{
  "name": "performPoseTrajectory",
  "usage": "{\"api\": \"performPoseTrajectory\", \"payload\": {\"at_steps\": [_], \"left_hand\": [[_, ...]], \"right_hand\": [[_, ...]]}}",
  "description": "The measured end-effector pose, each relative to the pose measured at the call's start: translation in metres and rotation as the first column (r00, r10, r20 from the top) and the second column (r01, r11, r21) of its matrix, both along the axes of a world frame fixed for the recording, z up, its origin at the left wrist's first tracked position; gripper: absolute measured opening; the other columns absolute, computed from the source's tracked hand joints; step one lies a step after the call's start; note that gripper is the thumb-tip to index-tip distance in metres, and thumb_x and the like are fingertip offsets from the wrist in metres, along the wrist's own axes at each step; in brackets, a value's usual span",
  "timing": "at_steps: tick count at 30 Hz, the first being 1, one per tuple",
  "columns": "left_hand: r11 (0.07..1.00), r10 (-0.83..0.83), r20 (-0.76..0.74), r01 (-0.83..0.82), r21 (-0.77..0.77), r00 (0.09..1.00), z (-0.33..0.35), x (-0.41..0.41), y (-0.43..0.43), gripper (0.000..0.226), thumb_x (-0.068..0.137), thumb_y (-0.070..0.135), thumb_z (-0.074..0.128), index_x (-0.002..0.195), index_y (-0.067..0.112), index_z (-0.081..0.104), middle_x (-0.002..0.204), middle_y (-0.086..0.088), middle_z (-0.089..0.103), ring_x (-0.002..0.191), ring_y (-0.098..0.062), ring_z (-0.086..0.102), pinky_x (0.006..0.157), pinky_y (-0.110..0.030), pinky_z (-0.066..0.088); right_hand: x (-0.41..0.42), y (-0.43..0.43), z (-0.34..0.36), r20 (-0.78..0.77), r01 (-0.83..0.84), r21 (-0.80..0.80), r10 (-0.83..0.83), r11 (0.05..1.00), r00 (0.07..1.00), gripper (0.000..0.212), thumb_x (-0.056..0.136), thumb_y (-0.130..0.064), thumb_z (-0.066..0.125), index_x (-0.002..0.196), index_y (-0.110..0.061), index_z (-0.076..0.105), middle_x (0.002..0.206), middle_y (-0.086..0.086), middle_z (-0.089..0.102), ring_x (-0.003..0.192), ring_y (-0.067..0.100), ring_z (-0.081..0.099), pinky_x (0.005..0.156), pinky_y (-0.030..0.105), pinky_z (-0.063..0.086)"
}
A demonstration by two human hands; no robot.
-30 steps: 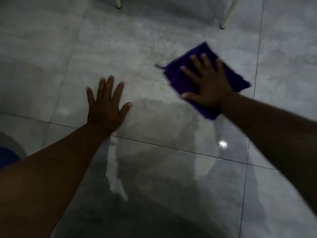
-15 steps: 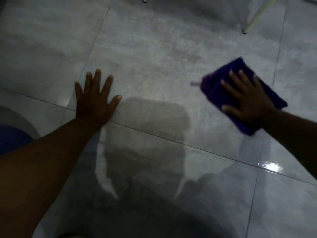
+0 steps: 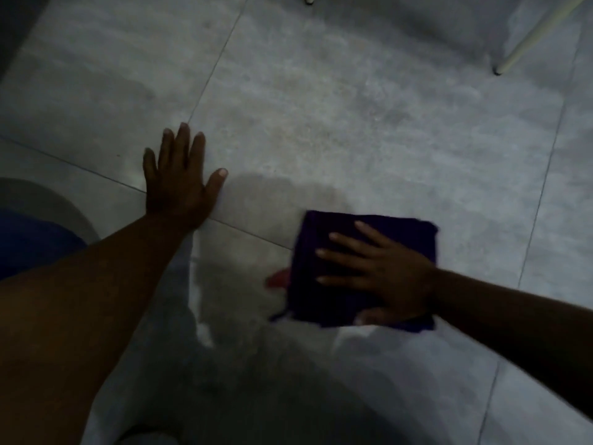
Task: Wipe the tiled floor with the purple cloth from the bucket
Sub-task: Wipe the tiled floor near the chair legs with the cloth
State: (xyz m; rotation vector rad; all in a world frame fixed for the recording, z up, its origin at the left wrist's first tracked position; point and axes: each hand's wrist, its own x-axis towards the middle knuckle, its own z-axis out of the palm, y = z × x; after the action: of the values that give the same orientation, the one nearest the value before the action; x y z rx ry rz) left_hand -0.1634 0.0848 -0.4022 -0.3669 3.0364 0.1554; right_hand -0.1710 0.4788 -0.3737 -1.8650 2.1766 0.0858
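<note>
floor [image 3: 321,117]: grey tiled floor, large tiles, thin dark grout lines, glossy sheen near the camera
light: dim room, soft blur
left hand [image 3: 179,187]: flat on the tile, fingers spread wide, holding nothing
right hand [image 3: 385,274]: palm down, fingers splayed, pressing the purple cloth [image 3: 324,303]
cloth: folded square on the floor, right of centre
top right: pale furniture leg [image 3: 532,33], maybe a chair
left edge: blue shape [image 3: 29,239], unclear

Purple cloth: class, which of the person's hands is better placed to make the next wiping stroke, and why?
The right hand. It lies flat on the purple cloth, pressing it to the tiled floor. The left hand is spread on bare tile, apart from the cloth, apparently bracing the body.
</note>
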Motion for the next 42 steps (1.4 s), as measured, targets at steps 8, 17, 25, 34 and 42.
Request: {"api": "performPoseTrajectory", "payload": {"at_steps": [8, 17, 25, 34, 42], "left_hand": [[1.0, 0.008, 0.028, -0.008, 0.005, 1.0, 0.003, -0.001, 0.002, 0.076, 0.096, 0.062, 0.027, 0.158, 0.019, 0.019, 0.168, -0.01, 0.011, 0.155, -0.034, 0.009, 0.121, -0.06, 0.01], [0.992, 0.027, -0.005, -0.026, 0.122, 1.0, 0.012, 0.007, 0.009, 0.064, 0.101, 0.049, 0.016, 0.157, 0.019, 0.024, 0.167, -0.01, 0.015, 0.156, -0.03, 0.007, 0.123, -0.06, 0.007], [0.987, -0.16, 0.013, 0.161, -0.004, 0.987, 0.007, 0.01, 0.065, 0.076, 0.094, 0.062, 0.03, 0.154, 0.016, 0.031, 0.165, -0.017, 0.018, 0.153, -0.041, 0.013, 0.114, -0.074, 0.005], [0.965, -0.258, 0.005, 0.258, 0.05, 0.966, 0.007, 0.001, 0.158, 0.07, 0.097, 0.057, 0.027, 0.154, 0.016, 0.029, 0.167, -0.01, 0.018, 0.155, -0.032, 0.012, 0.12, -0.065, 0.009], [0.963, -0.27, -0.021, 0.27, -0.018, 0.963, 0.004, 0.003, 0.158, 0.066, 0.099, 0.054, 0.027, 0.153, 0.015, 0.031, 0.165, -0.012, 0.022, 0.154, -0.033, 0.016, 0.119, -0.065, 0.012]], "right_hand": [[-0.135, 0.004, 0.005, -0.086, 0.61, 0.027, -0.606, 0.792, 0.791, 0.082, 0.085, -0.081, 0.015, 0.156, -0.041, -0.003, 0.168, 0.008, 0.003, 0.153, 0.037, 0.004, 0.119, 0.065, 0.009], [-0.033, -0.149, -0.006, -0.041, 0.378, -0.046, -0.38, 0.925, 0.924, 0.082, 0.088, -0.079, 0.023, 0.157, -0.034, 0.016, 0.167, 0.008, 0.007, 0.153, 0.039, 0.002, 0.119, 0.066, 0.004], [-0.002, 0.105, 0.012, -0.051, 0.271, 0.093, -0.267, 0.958, 0.962, 0.082, 0.088, -0.073, 0.039, 0.157, -0.033, 0.019, 0.161, 0.013, 0.03, 0.15, 0.038, 0.021, 0.116, 0.064, 0.02], [-0.085, 0.041, 0.001, -0.123, 0.816, 0.03, -0.808, 0.577, 0.576, 0.089, 0.084, -0.08, 0.021, 0.157, -0.03, 0.013, 0.167, 0.015, 0.004, 0.152, 0.044, 0.004, 0.117, 0.066, 0.003], [0.048, 0.112, 0.001, -0.053, 0.382, 0.068, -0.379, 0.922, 0.924, 0.084, 0.089, -0.077, 0.033, 0.157, -0.031, 0.02, 0.166, 0.009, 0.013, 0.153, 0.037, 0.007, 0.119, 0.065, 0.006]]}}
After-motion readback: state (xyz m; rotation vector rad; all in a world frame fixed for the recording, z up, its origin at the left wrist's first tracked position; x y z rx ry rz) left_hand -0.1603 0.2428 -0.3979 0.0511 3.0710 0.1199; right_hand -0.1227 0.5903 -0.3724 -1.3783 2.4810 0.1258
